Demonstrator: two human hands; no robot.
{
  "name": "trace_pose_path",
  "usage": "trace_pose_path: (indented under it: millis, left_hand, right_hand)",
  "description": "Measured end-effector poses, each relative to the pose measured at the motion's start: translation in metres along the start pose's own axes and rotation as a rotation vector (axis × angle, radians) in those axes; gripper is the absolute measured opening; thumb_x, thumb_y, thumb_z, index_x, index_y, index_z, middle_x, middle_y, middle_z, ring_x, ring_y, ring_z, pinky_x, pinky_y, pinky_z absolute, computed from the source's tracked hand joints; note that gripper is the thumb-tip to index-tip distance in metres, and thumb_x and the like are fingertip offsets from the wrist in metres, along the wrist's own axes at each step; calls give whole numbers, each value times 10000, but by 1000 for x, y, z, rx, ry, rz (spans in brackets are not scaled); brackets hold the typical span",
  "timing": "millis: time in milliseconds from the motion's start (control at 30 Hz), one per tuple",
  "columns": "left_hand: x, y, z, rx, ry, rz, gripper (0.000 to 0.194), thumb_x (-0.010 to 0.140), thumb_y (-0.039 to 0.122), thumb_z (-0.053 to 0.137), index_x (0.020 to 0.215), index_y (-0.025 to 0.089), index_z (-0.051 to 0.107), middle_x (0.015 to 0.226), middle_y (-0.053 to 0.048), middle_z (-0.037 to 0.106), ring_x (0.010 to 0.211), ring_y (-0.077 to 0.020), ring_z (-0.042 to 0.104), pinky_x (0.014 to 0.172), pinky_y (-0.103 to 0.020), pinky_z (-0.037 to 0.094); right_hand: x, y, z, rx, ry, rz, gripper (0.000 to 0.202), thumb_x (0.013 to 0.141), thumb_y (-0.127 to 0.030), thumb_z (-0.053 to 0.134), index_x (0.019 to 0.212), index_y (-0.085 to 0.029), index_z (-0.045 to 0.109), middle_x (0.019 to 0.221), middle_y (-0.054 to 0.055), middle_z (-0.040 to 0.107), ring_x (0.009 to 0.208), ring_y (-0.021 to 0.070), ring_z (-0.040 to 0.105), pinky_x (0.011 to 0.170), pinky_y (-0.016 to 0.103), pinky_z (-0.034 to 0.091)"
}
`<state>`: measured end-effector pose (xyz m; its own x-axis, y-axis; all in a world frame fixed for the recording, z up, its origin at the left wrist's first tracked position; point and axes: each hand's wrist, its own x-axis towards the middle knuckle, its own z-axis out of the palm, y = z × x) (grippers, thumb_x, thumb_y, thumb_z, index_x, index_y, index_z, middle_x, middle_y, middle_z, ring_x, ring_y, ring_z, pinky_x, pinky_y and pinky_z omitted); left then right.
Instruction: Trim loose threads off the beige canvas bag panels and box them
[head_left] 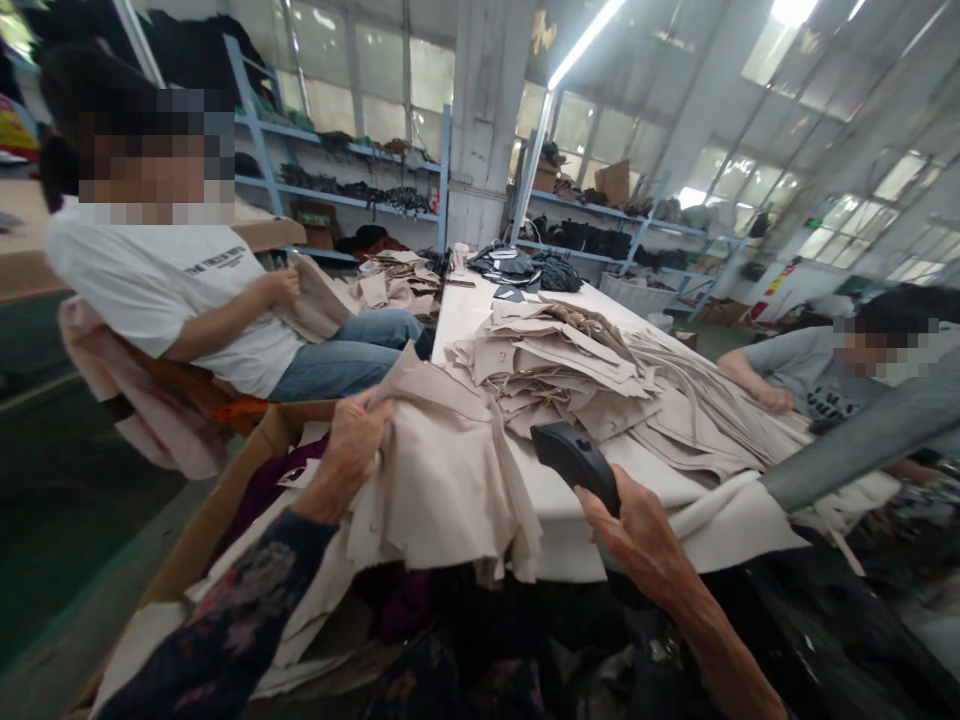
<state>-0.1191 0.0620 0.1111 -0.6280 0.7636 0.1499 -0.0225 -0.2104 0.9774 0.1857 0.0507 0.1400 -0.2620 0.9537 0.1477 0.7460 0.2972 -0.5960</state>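
Observation:
My left hand is closed on the upper edge of a beige fabric piece, which hangs down in front of the table edge. More beige pieces hang beneath it, over a cardboard box. Wrapped round the handle of a black hand-held tool with a broad angled head is my right hand; its exact kind I cannot make out. The tool is to the right of the fabric and apart from it. A stack of beige fabric pieces lies on the white table just beyond the tool.
At left a seated co-worker in a white T-shirt holds beige fabric. Another person in grey leans on the table's right side. A cardboard box stands by my left arm. A grey post slants across the right.

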Motion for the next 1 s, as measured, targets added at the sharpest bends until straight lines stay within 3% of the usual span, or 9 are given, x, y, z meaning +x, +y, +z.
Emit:
trace_pose_path:
  millis: [33, 167, 267, 400, 500, 633, 700, 867, 1000]
  left_hand:
    - [12, 21, 5, 41, -20, 85, 249, 669, 210, 582, 861, 75, 665, 694, 13, 644, 691, -128, 562, 702, -246, 438]
    - [40, 94, 45, 598, -131, 802, 400, 729, 36, 406, 1081, 14, 596, 996, -49, 614, 1017, -191, 524, 925, -362, 356]
    - [30, 101, 86, 887, -213, 1017, 508, 696, -12, 393, 1188, 23, 516, 1039, -93, 557, 1010, -236, 522, 887, -369, 396]
    - [-18, 25, 123, 1169, -636, 1050, 529, 739, -36, 297, 1232, 71, 459, 1029, -143, 545, 814, -224, 575, 701, -323, 462]
    - [-60, -48, 126, 1267, -981, 993, 550, 712, -53, 322, 1219, 105, 466, 1058, -138, 559, 884, -229, 561, 695, -301, 455]
    - [-79, -87, 113, 1187, -1110, 841, 369, 773, 51, 375, 1088, 129, 550, 1011, -127, 580, 884, -239, 563, 712, -330, 461]
    - [-68, -87, 109, 1060, -1071, 757, 287, 828, 137, 371, 1029, 154, 575, 961, -100, 590, 848, -212, 575, 738, -317, 463]
    - [-35, -107, 101, 1054, -500, 733, 311, 817, 107, 357, 1045, 119, 567, 951, -131, 581, 926, -252, 542, 817, -374, 438]
    - [-28, -134, 97, 1061, -411, 711, 314, 799, 96, 387, 1061, 115, 558, 970, -128, 581, 937, -256, 532, 828, -381, 429]
  right_hand:
    - [-6, 5, -6, 22, 3, 34, 220, 818, -374, 428, 841, -169, 504, 566, 3, 560, 509, 154, 542, 495, 242, 395]
    - [-28, 26, -23, 83, 44, 126, 218, 828, -378, 414, 823, -177, 496, 567, -12, 541, 518, 157, 558, 491, 239, 409]
    - [-45, 39, -32, 67, 99, 153, 229, 824, -392, 423, 831, -182, 515, 575, -12, 538, 521, 160, 548, 492, 244, 411]
    - [-69, 52, -39, 74, 103, 249, 277, 822, -413, 424, 910, -174, 535, 538, -22, 531, 497, 162, 538, 472, 242, 403]
    - [-86, 59, -39, 79, 100, 301, 285, 832, -414, 420, 922, -171, 536, 555, -19, 541, 501, 153, 540, 473, 234, 399]
    - [-94, 64, -34, 31, 81, 307, 244, 842, -392, 419, 853, -176, 531, 587, -7, 555, 519, 141, 530, 486, 226, 383]
    - [-88, 65, -28, 12, 67, 298, 216, 844, -367, 423, 840, -174, 522, 591, -7, 550, 517, 135, 518, 490, 226, 373]
    - [-55, 62, -7, -48, 28, 241, 151, 839, -286, 433, 841, -160, 516, 606, 6, 554, 524, 128, 506, 503, 222, 358]
    - [-21, 59, 19, -187, -32, 165, 142, 838, -269, 450, 851, -149, 524, 638, 31, 574, 552, 137, 521, 521, 227, 355]
